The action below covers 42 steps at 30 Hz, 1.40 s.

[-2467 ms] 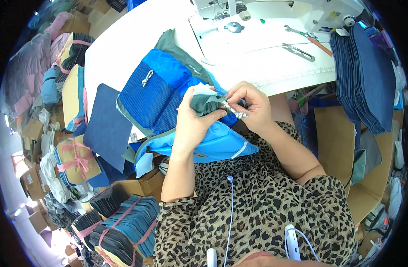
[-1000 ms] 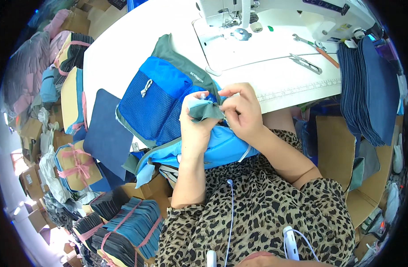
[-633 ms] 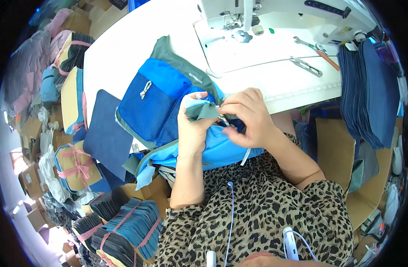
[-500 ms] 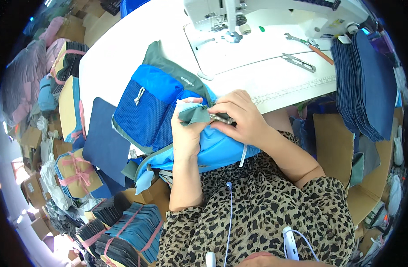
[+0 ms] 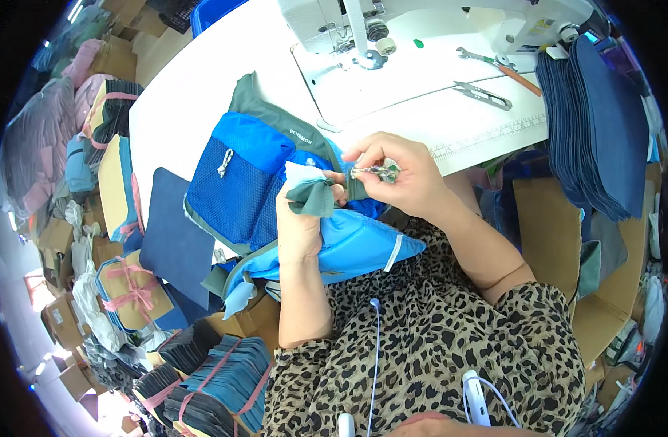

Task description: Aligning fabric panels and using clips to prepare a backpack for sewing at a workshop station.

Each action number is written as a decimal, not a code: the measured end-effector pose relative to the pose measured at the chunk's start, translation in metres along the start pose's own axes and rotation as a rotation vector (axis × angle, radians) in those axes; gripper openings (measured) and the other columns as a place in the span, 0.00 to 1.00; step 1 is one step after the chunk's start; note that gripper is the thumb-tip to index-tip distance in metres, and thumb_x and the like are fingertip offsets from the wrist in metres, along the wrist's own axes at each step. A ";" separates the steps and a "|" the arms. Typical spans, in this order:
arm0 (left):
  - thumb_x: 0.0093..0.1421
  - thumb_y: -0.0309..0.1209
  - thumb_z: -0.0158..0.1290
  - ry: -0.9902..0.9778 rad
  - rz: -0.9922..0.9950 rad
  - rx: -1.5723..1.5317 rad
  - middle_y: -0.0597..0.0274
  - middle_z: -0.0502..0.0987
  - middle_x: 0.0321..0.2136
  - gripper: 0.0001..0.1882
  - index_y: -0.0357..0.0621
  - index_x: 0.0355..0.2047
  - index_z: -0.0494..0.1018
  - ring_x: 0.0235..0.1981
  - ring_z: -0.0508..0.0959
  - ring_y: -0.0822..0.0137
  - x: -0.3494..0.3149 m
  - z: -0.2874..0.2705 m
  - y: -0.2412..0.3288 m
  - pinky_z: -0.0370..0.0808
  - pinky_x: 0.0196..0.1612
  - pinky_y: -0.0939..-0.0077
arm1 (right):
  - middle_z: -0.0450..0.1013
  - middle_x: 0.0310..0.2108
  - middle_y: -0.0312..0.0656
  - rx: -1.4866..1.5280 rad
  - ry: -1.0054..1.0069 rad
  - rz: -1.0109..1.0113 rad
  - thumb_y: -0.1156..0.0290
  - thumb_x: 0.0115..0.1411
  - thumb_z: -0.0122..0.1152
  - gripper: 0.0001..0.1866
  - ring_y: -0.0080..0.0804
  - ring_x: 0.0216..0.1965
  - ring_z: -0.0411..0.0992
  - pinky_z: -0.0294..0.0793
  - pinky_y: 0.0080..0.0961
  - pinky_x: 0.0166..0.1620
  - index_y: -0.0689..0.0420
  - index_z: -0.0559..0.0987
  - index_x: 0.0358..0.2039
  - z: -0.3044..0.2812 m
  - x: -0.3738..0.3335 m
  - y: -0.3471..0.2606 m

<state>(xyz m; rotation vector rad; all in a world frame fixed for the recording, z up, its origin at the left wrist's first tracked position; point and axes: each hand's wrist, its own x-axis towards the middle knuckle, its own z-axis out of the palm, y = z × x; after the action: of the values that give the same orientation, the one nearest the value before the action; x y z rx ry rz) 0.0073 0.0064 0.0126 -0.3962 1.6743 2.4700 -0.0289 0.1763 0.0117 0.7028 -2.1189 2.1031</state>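
White desk point(image 5: 195, 87) spans the upper frame; blue bag point(image 5: 232, 193) lies left of centre. Left hand point(image 5: 297, 222) grips green fabric point(image 5: 313, 198); right hand point(image 5: 410, 178) pinches patterned cord point(image 5: 386, 172). Advisable: steady the fabric, pinch closely.

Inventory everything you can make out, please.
Bag: 1, mostly blue, centre
Cord: 1, mottled, centre
Table: 1, white, under bag
Sewing machine: 1, white, far side
Wrench: 1, metallic, near machine
Tool: 1, orange-handled, beside wrench
Snips: 1, silver, on table
Ruler: 1, pale, table's near edge
Panels: many, navy, right; one left
Bundles: several, mixed colours, left
Boxes: several, brown, both sides
Garment: 1, leopard-print, below
Left hand: 1, bare, holding bag
Right hand: 1, bare, pinching cord
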 end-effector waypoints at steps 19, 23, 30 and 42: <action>0.52 0.19 0.52 -0.191 -0.012 -0.047 0.58 0.75 0.25 0.04 0.34 0.30 0.73 0.26 0.75 0.68 0.003 -0.014 -0.004 0.71 0.30 0.78 | 0.75 0.29 0.42 0.013 -0.103 0.174 0.78 0.56 0.55 0.07 0.26 0.30 0.76 0.74 0.20 0.33 0.62 0.72 0.36 0.008 0.001 -0.010; 0.52 0.19 0.52 -0.194 -0.023 -0.060 0.55 0.76 0.26 0.06 0.34 0.32 0.74 0.26 0.76 0.67 0.004 -0.016 -0.006 0.74 0.30 0.76 | 0.75 0.28 0.41 0.012 -0.135 0.153 0.79 0.57 0.54 0.07 0.25 0.30 0.75 0.74 0.19 0.33 0.63 0.72 0.37 0.006 0.002 -0.008; 0.52 0.20 0.52 -0.172 -0.073 -0.123 0.53 0.77 0.27 0.06 0.32 0.31 0.74 0.25 0.78 0.65 0.005 -0.015 0.000 0.77 0.29 0.74 | 0.74 0.30 0.41 0.027 -0.153 0.129 0.79 0.55 0.54 0.10 0.28 0.32 0.75 0.73 0.21 0.37 0.62 0.71 0.39 0.006 0.006 -0.003; 0.49 0.22 0.55 -0.153 -0.128 -0.062 0.53 0.77 0.24 0.07 0.32 0.29 0.74 0.23 0.78 0.66 0.007 -0.020 -0.002 0.76 0.26 0.76 | 0.75 0.31 0.37 0.062 -0.164 0.118 0.78 0.53 0.55 0.14 0.28 0.37 0.74 0.70 0.23 0.43 0.60 0.70 0.42 0.006 0.007 -0.004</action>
<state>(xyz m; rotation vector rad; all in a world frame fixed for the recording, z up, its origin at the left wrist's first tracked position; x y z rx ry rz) 0.0042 -0.0113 0.0024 -0.3028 1.4698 2.3980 -0.0324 0.1687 0.0173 0.8013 -2.2383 2.2530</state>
